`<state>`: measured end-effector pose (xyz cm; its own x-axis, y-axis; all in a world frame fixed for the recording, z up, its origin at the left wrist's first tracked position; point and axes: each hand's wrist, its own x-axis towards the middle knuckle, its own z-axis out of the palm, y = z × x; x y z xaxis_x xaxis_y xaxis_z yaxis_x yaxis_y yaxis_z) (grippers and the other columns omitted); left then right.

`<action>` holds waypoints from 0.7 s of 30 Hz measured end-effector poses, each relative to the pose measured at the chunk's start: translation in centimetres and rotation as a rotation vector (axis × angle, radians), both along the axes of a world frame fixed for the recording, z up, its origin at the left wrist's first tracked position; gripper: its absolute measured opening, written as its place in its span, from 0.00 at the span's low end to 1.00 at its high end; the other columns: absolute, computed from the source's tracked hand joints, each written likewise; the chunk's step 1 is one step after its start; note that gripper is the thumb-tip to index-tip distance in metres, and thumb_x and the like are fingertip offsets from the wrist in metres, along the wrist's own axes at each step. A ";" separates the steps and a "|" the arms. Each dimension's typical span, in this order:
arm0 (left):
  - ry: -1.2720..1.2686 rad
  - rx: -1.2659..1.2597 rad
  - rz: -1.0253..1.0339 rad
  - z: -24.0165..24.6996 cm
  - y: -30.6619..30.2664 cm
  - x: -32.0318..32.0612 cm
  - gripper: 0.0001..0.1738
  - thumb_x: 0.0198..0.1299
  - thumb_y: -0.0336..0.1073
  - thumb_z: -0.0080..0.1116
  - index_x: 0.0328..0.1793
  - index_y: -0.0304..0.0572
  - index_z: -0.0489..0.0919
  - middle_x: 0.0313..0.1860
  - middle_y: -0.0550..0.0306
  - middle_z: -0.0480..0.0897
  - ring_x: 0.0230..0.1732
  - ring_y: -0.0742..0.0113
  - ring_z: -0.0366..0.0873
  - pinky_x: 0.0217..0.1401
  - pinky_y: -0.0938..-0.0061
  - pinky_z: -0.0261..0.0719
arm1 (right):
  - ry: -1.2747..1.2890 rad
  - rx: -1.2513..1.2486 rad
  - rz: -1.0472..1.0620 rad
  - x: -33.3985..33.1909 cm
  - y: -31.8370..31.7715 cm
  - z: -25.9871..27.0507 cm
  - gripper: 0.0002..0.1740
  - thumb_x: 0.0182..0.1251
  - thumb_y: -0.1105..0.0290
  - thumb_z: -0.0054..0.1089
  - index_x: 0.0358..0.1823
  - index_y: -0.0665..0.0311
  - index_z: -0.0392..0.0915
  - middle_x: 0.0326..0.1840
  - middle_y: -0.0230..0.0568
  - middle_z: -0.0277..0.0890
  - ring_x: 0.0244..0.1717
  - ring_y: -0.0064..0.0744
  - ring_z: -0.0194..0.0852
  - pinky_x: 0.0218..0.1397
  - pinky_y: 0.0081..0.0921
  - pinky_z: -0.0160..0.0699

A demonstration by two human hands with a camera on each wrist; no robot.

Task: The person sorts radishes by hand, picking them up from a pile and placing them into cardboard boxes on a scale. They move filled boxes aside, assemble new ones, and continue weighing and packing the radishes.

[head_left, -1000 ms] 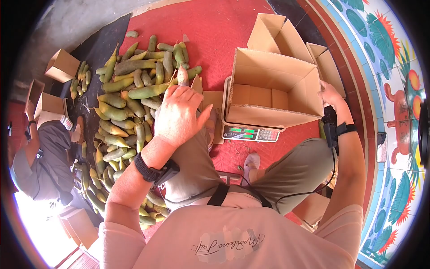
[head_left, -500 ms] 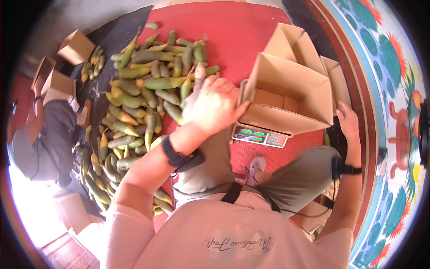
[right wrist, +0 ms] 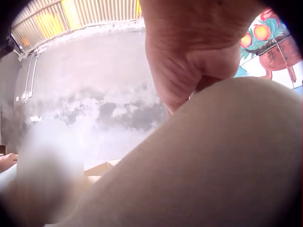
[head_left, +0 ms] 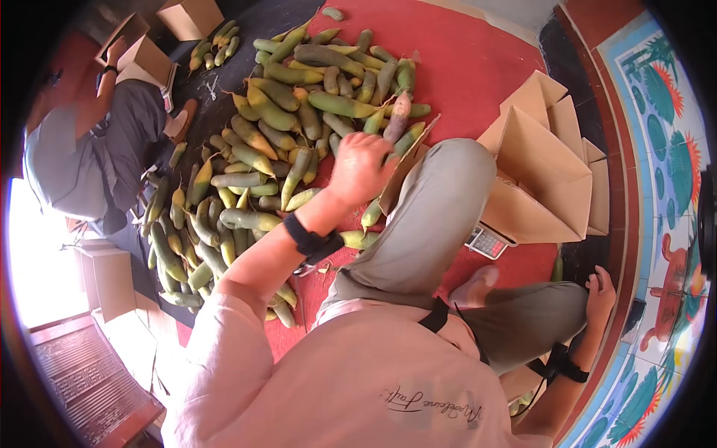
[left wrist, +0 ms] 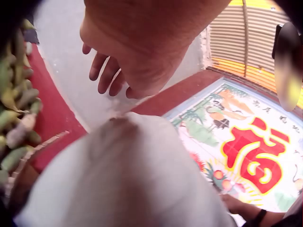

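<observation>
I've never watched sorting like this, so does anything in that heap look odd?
One pale brownish piece lies among the green and yellow ones, just past the left hand. Its colour matches none around it.

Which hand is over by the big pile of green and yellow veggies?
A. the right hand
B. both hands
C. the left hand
C: the left hand is right at the edge of the pile of green and yellow veggies, while the right hand is far over on the other side, low beside the bent leg, and touches none of them.
</observation>
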<state>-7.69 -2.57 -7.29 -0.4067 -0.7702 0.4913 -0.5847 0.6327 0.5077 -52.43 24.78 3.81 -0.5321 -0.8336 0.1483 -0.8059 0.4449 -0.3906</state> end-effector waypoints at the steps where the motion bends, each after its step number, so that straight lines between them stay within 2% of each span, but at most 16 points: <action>1: -0.073 0.010 0.065 -1.4 0.2 2.0 0.08 0.46 0.35 0.61 0.31 0.41 0.77 0.28 0.53 0.77 0.37 0.54 0.74 0.45 0.62 0.69 | -0.001 0.002 0.007 -0.1 0.2 -0.3 0.13 0.63 0.75 0.51 0.48 0.70 0.74 0.31 0.47 0.77 0.29 0.29 0.78 0.34 0.24 0.74; 4: -0.151 0.188 0.209 -6.7 1.5 8.0 0.08 0.49 0.39 0.58 0.30 0.42 0.78 0.28 0.51 0.78 0.35 0.51 0.75 0.41 0.60 0.71 | -0.050 -0.051 -0.001 -0.9 0.8 -1.3 0.13 0.62 0.75 0.50 0.47 0.70 0.74 0.31 0.47 0.77 0.29 0.29 0.78 0.35 0.24 0.74; 7: -0.228 0.477 0.398 -11.2 4.0 12.6 0.11 0.51 0.41 0.55 0.33 0.42 0.79 0.33 0.45 0.80 0.38 0.45 0.76 0.44 0.58 0.73 | 0.043 -0.004 0.008 -1.3 0.6 -1.8 0.12 0.62 0.75 0.50 0.46 0.70 0.74 0.32 0.47 0.77 0.29 0.30 0.78 0.35 0.24 0.75; 9: -0.295 0.733 0.506 -13.3 5.3 14.2 0.15 0.52 0.46 0.50 0.36 0.44 0.80 0.36 0.45 0.81 0.41 0.46 0.78 0.48 0.59 0.74 | 0.073 0.033 -0.003 -1.5 0.4 -2.2 0.12 0.62 0.75 0.50 0.45 0.70 0.74 0.33 0.47 0.77 0.29 0.31 0.78 0.36 0.25 0.75; 10: -0.304 0.736 0.508 -14.7 5.8 14.7 0.15 0.52 0.46 0.50 0.36 0.44 0.80 0.36 0.45 0.81 0.41 0.46 0.78 0.48 0.59 0.74 | 0.065 0.038 -0.003 -1.6 0.4 -2.5 0.12 0.62 0.75 0.50 0.45 0.70 0.74 0.33 0.47 0.77 0.29 0.31 0.78 0.36 0.25 0.75; 12: -0.329 0.919 0.504 -17.4 6.8 15.6 0.18 0.54 0.47 0.46 0.40 0.44 0.80 0.39 0.43 0.81 0.44 0.46 0.78 0.51 0.58 0.74 | 0.086 0.071 -0.020 -1.9 0.6 -3.2 0.11 0.62 0.74 0.50 0.44 0.70 0.75 0.35 0.49 0.77 0.33 0.37 0.78 0.39 0.27 0.75; 13: -0.340 0.921 0.508 -18.3 7.4 15.6 0.18 0.54 0.47 0.46 0.40 0.44 0.80 0.39 0.43 0.81 0.44 0.46 0.78 0.51 0.58 0.74 | 0.077 0.075 -0.020 -2.3 0.8 -3.8 0.11 0.62 0.74 0.50 0.44 0.70 0.75 0.35 0.49 0.77 0.33 0.37 0.78 0.39 0.27 0.75; 15: -0.380 0.938 0.481 -19.3 8.1 15.2 0.20 0.55 0.47 0.44 0.42 0.42 0.80 0.41 0.40 0.80 0.46 0.46 0.77 0.52 0.59 0.73 | 0.247 0.036 0.107 -2.8 1.4 -4.9 0.10 0.62 0.74 0.51 0.43 0.70 0.75 0.38 0.51 0.77 0.38 0.44 0.78 0.43 0.30 0.74; 16: -0.421 0.960 0.517 -19.1 8.3 14.6 0.20 0.55 0.45 0.44 0.43 0.39 0.79 0.40 0.37 0.79 0.47 0.45 0.77 0.52 0.58 0.73 | 0.239 0.041 0.107 -2.9 1.6 -5.2 0.10 0.62 0.74 0.51 0.43 0.70 0.75 0.38 0.51 0.77 0.38 0.44 0.78 0.43 0.30 0.74; 18: -0.460 0.973 0.542 -20.3 8.6 14.3 0.20 0.54 0.46 0.46 0.42 0.40 0.79 0.39 0.38 0.80 0.45 0.44 0.77 0.51 0.59 0.74 | 0.217 0.065 0.023 -2.8 1.6 -5.6 0.10 0.62 0.74 0.51 0.42 0.70 0.76 0.40 0.51 0.77 0.41 0.48 0.77 0.45 0.31 0.73; 20: -0.509 0.988 0.558 -21.7 9.2 14.7 0.20 0.53 0.47 0.47 0.42 0.41 0.80 0.38 0.39 0.80 0.43 0.44 0.78 0.50 0.59 0.75 | 0.192 0.070 0.004 -2.9 1.8 -5.7 0.11 0.63 0.72 0.51 0.43 0.70 0.76 0.40 0.51 0.77 0.41 0.45 0.77 0.45 0.30 0.73; 21: -0.583 0.962 0.432 -22.0 9.5 14.9 0.19 0.53 0.47 0.47 0.42 0.42 0.80 0.38 0.40 0.80 0.44 0.44 0.78 0.50 0.59 0.75 | 0.185 0.070 -0.007 -3.1 2.0 -5.8 0.11 0.63 0.72 0.50 0.43 0.69 0.76 0.40 0.50 0.77 0.41 0.43 0.77 0.46 0.30 0.73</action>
<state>7.22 6.90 -29.33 0.0054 -0.8474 -0.5310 -0.9534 -0.1646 0.2528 -55.53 26.75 -2.02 -0.5069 -0.8418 0.1856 -0.8579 0.4715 -0.2043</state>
